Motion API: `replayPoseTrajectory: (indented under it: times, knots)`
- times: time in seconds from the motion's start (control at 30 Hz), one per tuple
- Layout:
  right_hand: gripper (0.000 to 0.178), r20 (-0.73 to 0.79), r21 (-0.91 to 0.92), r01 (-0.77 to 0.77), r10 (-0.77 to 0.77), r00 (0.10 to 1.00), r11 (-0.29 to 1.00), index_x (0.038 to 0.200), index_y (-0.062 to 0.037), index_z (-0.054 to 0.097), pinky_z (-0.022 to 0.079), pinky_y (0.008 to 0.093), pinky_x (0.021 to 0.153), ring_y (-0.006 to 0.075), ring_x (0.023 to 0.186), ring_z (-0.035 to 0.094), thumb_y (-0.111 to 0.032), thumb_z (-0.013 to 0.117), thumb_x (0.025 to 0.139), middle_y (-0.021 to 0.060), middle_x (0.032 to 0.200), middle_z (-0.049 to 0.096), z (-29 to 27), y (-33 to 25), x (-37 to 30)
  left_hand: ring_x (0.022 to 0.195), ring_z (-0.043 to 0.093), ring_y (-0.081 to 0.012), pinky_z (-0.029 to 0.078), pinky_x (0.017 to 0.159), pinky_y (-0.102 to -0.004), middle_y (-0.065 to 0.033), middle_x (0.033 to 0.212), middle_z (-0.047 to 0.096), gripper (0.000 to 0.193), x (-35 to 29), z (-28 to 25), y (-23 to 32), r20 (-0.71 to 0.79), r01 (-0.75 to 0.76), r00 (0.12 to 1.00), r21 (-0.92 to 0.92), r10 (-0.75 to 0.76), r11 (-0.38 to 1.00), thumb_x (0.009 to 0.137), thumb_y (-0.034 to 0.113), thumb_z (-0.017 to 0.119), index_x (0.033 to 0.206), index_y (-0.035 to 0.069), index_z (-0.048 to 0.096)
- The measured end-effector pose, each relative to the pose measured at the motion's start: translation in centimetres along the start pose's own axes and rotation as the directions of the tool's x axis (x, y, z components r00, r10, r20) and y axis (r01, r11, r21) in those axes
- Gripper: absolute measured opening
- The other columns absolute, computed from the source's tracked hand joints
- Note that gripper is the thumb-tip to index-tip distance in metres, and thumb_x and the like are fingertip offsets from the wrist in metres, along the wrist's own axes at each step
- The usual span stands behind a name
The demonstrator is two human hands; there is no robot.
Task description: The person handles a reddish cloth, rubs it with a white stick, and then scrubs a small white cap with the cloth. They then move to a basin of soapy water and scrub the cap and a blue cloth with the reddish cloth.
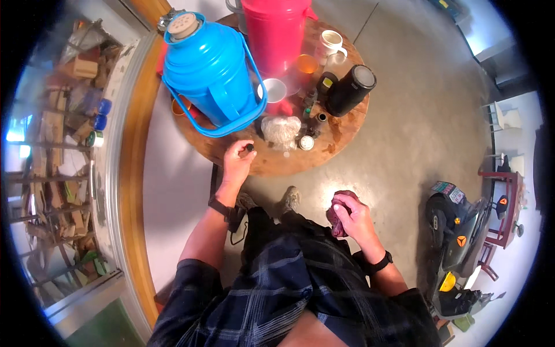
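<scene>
Clutching a dark red cloth (338, 215) low by the lap, the right hand (354, 217) is closed around it. Further out, the left hand (237, 162) pinches a small dark cap (250, 148) at the round wooden table's (272, 165) edge. Just beyond sits a crumpled plastic bag (281, 129), then small bottles (315, 110) and a blue jug (211, 69). A slip could send the cap off the table edge.

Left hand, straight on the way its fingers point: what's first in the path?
Probably the big blue plastic jug. The left hand, pinching a small dark cap-like object, points up over the round wooden table toward the jug's base. Depth is unclear; it may pass just beside it.
</scene>
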State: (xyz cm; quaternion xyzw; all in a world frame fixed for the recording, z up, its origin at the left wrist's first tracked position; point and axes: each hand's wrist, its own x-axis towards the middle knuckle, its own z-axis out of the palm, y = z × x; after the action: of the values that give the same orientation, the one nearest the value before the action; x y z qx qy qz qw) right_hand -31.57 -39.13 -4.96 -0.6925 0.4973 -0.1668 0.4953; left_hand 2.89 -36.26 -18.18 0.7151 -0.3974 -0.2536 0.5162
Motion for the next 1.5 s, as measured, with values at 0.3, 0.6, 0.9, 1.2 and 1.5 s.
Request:
replayPoseTrajectory:
  times: [0.3, 0.6, 0.9, 1.2, 1.5]
  knots:
    - [0.016, -0.109, -0.078, -0.028, 0.019, 0.994, 0.997, 0.102, -0.0015, 0.066, 0.055, 0.0311, 0.070, 0.0196, 0.075, 0.069, -0.010, 0.064, 0.088, 0.0118, 0.105, 0.067, -1.2, 1.7, -1.4, 0.070, 0.048, -0.0054, 0.044, 0.064, -0.0218, 0.0046, 0.078, 0.055, 0.031, 2.7, 1.9, -3.8, -0.010, 0.052, 0.999, -0.014, -0.052, 0.999, 0.080, -0.007, 0.069, 0.107, 0.008, 0.067]
    - [0.021, -0.061, -0.143, -0.014, 0.006, 0.998, 0.990, 0.108, -0.0077, 0.067, 0.054, 0.0318, 0.075, 0.0210, 0.082, 0.069, -0.014, 0.065, 0.088, 0.0128, 0.101, 0.068, -0.8, 1.8, -0.7, 0.069, 0.049, -0.0067, 0.044, 0.064, -0.0238, 0.0027, 0.077, 0.056, 0.036, 3.1, 1.8, -5.1, -0.023, 0.076, 0.997, 0.129, -0.073, 0.989, 0.080, -0.005, 0.069, 0.112, 0.010, 0.065]
    - [0.023, -0.044, -0.144, 0.020, -0.026, 0.999, 0.989, 0.108, -0.0026, 0.067, 0.054, 0.0352, 0.083, 0.0275, 0.091, 0.070, -0.012, 0.066, 0.087, 0.0143, 0.099, 0.070, -1.2, 0.2, 0.6, 0.080, 0.062, -0.0185, 0.052, 0.072, -0.0305, -0.0103, 0.095, 0.065, 0.051, 2.6, 1.4, -2.8, -0.077, 0.121, 0.991, 0.131, -0.111, 0.984, 0.075, -0.001, 0.073, 0.123, 0.006, 0.058]
    - [0.022, -0.063, -0.037, 0.011, -0.014, 0.998, 0.999, 0.107, -0.0011, 0.067, 0.053, 0.0343, 0.084, 0.0259, 0.092, 0.069, -0.010, 0.065, 0.087, 0.0136, 0.102, 0.070, -1.0, 0.8, 0.3, 0.073, 0.062, -0.0193, 0.051, 0.068, -0.0335, -0.0056, 0.091, 0.067, 0.038, -3.5, 4.3, 2.4, 0.033, -0.008, 0.999, 0.152, 0.004, 0.988, 0.077, 0.007, 0.075, 0.113, 0.009, 0.063]
    - [0.022, -0.091, 0.001, -0.035, 0.035, 0.995, 0.999, 0.108, -0.0003, 0.066, 0.053, 0.0335, 0.084, 0.0252, 0.092, 0.069, -0.009, 0.064, 0.087, 0.0134, 0.103, 0.069, -1.5, 0.4, -0.5, 0.088, 0.066, -0.0390, 0.051, 0.076, -0.0494, -0.0167, 0.091, 0.070, 0.059, -0.2, 12.6, 6.9, 0.355, -0.009, 0.911, 0.528, -0.211, 0.849, 0.085, 0.030, 0.068, 0.136, 0.014, 0.043]
